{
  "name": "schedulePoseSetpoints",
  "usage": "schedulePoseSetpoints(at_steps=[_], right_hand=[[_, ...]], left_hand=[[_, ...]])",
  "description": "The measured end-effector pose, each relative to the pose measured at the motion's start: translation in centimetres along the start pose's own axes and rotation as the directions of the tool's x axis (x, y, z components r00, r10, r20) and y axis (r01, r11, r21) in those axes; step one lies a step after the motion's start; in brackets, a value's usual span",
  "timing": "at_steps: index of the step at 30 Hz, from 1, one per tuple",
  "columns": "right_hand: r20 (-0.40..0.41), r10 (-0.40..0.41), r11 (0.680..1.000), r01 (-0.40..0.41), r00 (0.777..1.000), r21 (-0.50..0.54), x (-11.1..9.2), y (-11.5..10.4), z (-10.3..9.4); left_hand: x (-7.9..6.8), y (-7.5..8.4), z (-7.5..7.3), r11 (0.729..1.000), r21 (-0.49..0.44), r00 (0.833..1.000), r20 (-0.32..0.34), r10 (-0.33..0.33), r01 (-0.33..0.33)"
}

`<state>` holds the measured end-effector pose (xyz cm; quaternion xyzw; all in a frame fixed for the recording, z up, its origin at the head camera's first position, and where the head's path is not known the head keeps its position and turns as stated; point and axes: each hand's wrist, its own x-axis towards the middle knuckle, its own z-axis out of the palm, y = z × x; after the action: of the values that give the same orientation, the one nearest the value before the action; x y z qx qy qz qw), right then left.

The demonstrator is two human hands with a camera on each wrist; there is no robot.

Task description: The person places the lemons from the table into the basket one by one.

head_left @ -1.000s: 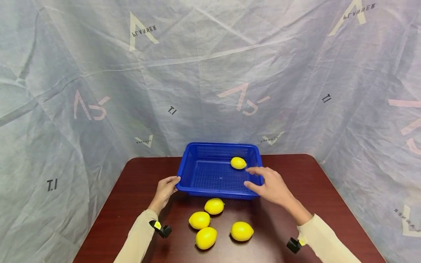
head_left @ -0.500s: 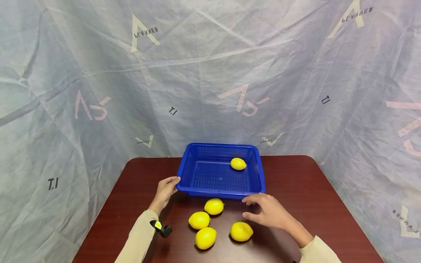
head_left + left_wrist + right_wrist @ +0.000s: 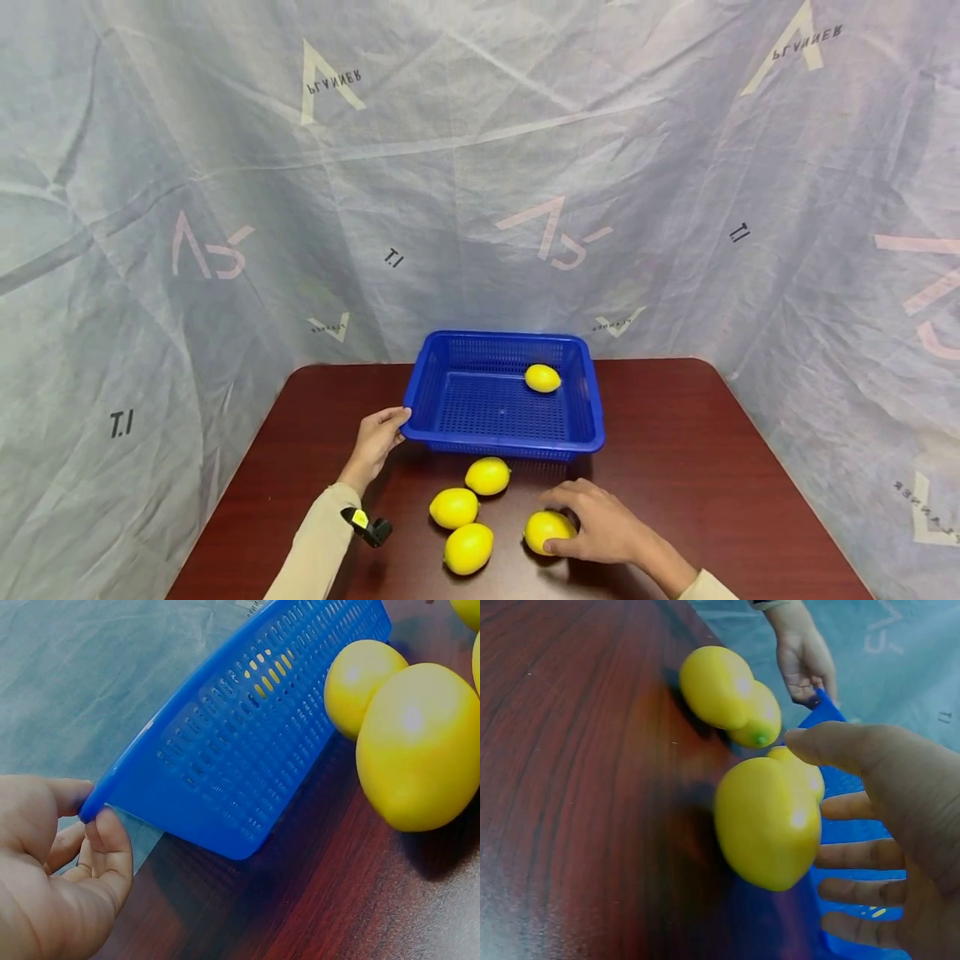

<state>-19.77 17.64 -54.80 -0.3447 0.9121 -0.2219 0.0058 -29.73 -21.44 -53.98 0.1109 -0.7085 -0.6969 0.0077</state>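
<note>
My left hand [image 3: 377,442] pinches the near left corner of a blue plastic basket [image 3: 495,446], thumb on top of the rim and fingers curled beneath, as the left wrist view [image 3: 64,862] confirms. One lemon [image 3: 542,378] lies inside the basket at the right. On the table my right hand [image 3: 600,525] reaches around another lemon [image 3: 546,532], thumb on the near side and fingers on the far side. In the right wrist view those fingers [image 3: 862,855] are spread and loosely bent beside the lemon [image 3: 765,825], not closed around it.
Three more lemons lie grouped in front of the basket: a back one [image 3: 487,476], a middle one [image 3: 453,508] and a front one [image 3: 468,549]. The dark red wooden table [image 3: 697,467] ends at a grey printed cloth [image 3: 465,167] behind and on both sides.
My right hand has come out of the basket, moving down toward me to the lemon at the front right. The left hand has kept its grip on the basket's corner.
</note>
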Motion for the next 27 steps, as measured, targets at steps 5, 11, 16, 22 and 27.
schedulePoseSetpoints(at_steps=[5, 11, 16, 22, 27], right_hand=[[0.017, -0.003, 1.000, 0.003, 1.000, -0.005, -0.2, 0.1, 0.6], [0.011, -0.035, 0.999, 0.035, 0.999, -0.032, -0.4, 0.2, 0.9], [-0.011, -0.044, 0.998, 0.044, 0.999, -0.033, -0.5, 0.4, 1.2], [-0.066, -0.068, 0.998, 0.067, 0.995, -0.016, -0.6, 0.3, 1.2], [-0.120, -0.065, 0.998, 0.066, 0.991, 0.004, -0.7, -0.2, 0.1]], left_hand=[[-0.2, 0.0, -0.2, 1.000, -0.001, 1.000, 0.002, -0.003, 0.003], [-0.2, 0.1, -0.2, 1.000, -0.009, 1.000, 0.022, -0.006, 0.006], [-0.2, 0.2, 0.0, 1.000, -0.008, 1.000, 0.019, -0.004, 0.005], [-0.2, 0.0, 0.0, 1.000, -0.011, 1.000, 0.006, -0.004, 0.004], [-0.2, -0.1, 0.0, 1.000, -0.015, 1.000, 0.005, -0.010, 0.010]])
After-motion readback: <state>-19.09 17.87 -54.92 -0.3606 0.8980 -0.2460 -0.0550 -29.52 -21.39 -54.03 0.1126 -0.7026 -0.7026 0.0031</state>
